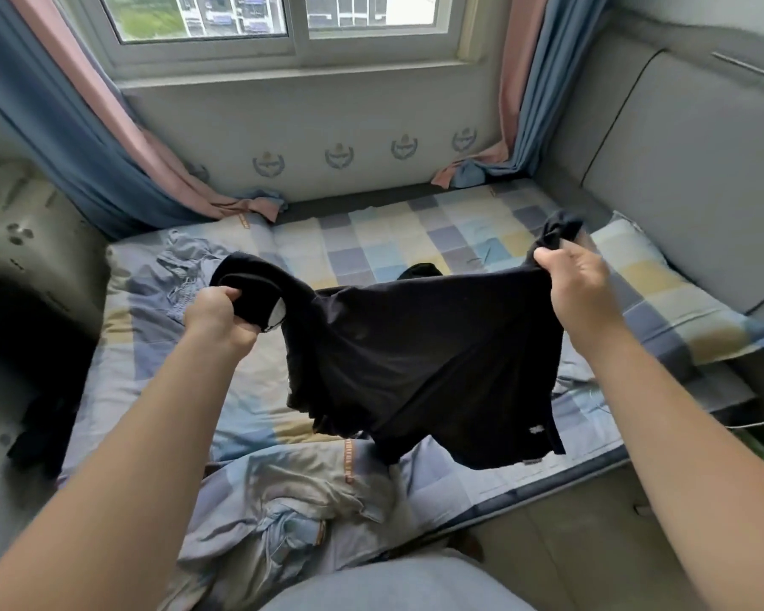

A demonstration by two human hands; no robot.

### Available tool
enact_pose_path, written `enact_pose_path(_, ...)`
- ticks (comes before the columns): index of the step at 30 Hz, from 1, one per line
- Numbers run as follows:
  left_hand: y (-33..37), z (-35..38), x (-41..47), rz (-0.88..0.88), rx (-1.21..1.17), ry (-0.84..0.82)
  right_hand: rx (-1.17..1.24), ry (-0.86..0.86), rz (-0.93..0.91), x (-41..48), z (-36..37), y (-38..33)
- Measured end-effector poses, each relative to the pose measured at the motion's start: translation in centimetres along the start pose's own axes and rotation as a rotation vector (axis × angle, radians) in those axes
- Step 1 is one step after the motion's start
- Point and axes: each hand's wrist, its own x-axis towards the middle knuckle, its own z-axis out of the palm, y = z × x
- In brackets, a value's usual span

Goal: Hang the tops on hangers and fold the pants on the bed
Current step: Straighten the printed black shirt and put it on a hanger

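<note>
Checked bed [371, 249] under the window. My left hand [215, 315] has its grip bunched tight round one end of the black garment [415, 355]. The cloth runs crosswise, hanging just above the bed, over to my right hand [578, 293], which pinches the far end. Top or pants? Can't tell.
</note>
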Motion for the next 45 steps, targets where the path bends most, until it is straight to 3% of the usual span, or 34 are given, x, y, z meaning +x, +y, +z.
enact_pose_path(4, 1.0, -0.4, -1.2, 0.01, 0.071, -0.119, -0.358, 0.017, -0.245, -1.5, 0.8, -1.7)
enact_pose_path(13, 2.1, 2.2, -3.7, 0.144, 0.296, -0.455, -0.303, -0.203, -0.426, -1.5, 3.2, -7.8)
enact_pose_path(19, 1.8, 5.2, -5.0, 0.288, 0.603, -0.66, -0.232, -0.296, -0.387, 0.6, 4.5, -9.9)
enact_pose_path(23, 0.8, 7.2, -6.1, 0.324, 0.644, -0.701, -0.136, -0.369, -0.277, 2.6, 4.6, -9.5)
enact_pose_path(28, -1.8, 9.4, -9.0, 0.424, 0.57, -0.699, 0.031, -0.317, -0.185, 5.4, 4.6, -8.6)
enact_pose_path(32, -5.0, 11.5, -11.0, 0.613, 0.697, -0.686, 0.199, -0.366, -0.065, 7.9, 4.1, -8.5)
enact_pose_path(35, -8.0, 13.1, -11.8, 0.608, 0.793, -0.726, 0.251, -0.409, -0.054, 9.3, 3.9, -8.5)
enact_pose_path(39, -12.2, 14.5, -9.8, 0.67, 1.039, -0.586, 0.437, -0.425, -0.025, 11.2, 2.8, -8.5)
enact_pose_path(45, -16.1, 14.3, -4.9, 0.539, 1.306, -0.37, 0.627, -0.421, 0.035, 13.9, -1.8, -7.9)
